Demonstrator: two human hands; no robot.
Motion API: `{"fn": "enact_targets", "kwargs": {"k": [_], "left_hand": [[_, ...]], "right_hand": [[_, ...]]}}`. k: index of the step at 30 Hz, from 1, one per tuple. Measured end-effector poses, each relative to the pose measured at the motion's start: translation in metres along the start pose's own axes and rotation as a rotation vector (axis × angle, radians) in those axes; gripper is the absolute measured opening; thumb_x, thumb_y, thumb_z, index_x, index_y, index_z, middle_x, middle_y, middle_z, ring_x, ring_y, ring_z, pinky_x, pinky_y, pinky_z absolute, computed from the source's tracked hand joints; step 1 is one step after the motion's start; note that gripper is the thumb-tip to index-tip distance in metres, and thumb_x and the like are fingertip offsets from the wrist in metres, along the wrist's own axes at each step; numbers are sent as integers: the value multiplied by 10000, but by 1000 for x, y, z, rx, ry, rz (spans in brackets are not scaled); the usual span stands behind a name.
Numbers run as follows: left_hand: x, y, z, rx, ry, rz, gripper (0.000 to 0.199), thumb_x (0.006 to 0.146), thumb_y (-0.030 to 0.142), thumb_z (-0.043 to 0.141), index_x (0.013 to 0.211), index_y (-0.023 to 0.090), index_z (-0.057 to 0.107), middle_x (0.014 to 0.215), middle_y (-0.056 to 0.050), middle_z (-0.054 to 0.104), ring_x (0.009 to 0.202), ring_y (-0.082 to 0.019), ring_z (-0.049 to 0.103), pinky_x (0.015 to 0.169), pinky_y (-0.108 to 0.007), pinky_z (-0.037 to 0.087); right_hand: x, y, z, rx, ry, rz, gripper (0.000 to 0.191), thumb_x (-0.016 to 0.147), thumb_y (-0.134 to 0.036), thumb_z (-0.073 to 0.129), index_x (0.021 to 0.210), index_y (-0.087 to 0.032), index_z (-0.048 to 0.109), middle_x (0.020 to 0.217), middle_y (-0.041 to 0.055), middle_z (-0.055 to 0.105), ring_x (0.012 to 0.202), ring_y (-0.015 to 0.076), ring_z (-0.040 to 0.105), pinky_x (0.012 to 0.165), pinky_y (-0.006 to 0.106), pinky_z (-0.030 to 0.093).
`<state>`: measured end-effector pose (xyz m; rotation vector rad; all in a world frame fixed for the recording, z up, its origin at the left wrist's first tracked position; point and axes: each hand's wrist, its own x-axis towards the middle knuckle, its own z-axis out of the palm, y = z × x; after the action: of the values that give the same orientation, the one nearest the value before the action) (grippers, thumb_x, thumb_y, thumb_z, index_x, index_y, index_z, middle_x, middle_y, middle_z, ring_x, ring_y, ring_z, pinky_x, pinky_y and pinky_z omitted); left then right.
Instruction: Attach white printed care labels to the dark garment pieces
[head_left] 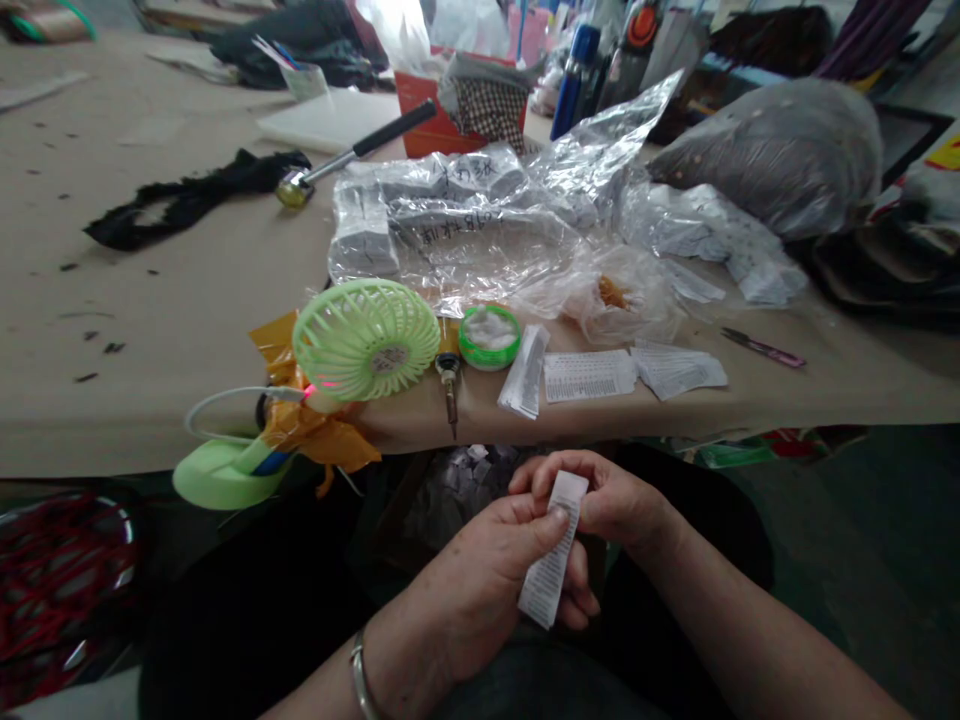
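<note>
Mid-handling below the worktop's near edge: narrow white printed paper label pinched by left hand and right hand fingers. Next likely calls for steady separating or folding.

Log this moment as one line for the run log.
left hand: holds paper label | right hand: pinches label top | table: green fan, label stacks, plastic bags
</note>
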<state>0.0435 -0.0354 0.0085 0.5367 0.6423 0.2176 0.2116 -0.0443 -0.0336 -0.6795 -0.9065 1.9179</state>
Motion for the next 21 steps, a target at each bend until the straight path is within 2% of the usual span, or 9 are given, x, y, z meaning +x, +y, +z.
{"fn": "enact_targets", "kwargs": {"k": [3,7,9,12,15,18,21], "left_hand": [[1,-1,-1,7,18,11,304,842,371,563,695,110,614,607,-35,595,503,-113,580,506,-225,475],[2,-1,-4,5,31,31,288,849,377,556,726,122,608,585,-17,574,473,-106,558,476,-214,442],[1,0,-5,-11,52,43,269,850,381,562,759,132,603,603,-11,574,486,-109,567,478,-213,440],[-2,1,-8,-35,87,67,239,831,375,593,782,141,597,613,-2,571,505,-112,579,491,-213,443],[-4,1,-10,-44,96,75,239,809,375,617,784,139,594,606,-4,573,502,-115,578,490,-217,438],[-5,1,-12,-41,109,81,231,822,368,596,806,137,586,597,-3,572,497,-115,575,486,-215,438],[-7,1,-15,-30,122,89,218,850,351,557,829,135,573,587,-1,568,495,-113,572,484,-212,442]], "right_hand": [[0,5,1,30,8,6,211,662,-225,769,854,-172,697,1082,47,641,943,158,631,859,282,486],[-5,4,5,-138,123,-9,343,711,-282,743,1033,-204,655,1053,51,655,877,157,651,806,291,516],[-10,0,12,-357,244,-93,383,771,-320,689,1134,-226,609,1057,54,653,863,160,653,773,287,531],[-15,-8,23,-869,393,-304,350,838,-299,614,1179,-226,589,1146,81,617,1024,208,609,884,344,507],[-15,-14,33,-1225,402,-408,319,877,-269,555,1187,-200,586,1153,103,607,1079,229,581,927,372,490],[-11,-14,37,-1311,375,-412,278,900,-247,510,1159,-186,592,1095,99,622,1030,213,599,888,348,511],[-6,-11,39,-1300,375,-406,268,901,-224,508,1155,-188,587,1093,91,622,1022,198,601,881,327,511]]}}
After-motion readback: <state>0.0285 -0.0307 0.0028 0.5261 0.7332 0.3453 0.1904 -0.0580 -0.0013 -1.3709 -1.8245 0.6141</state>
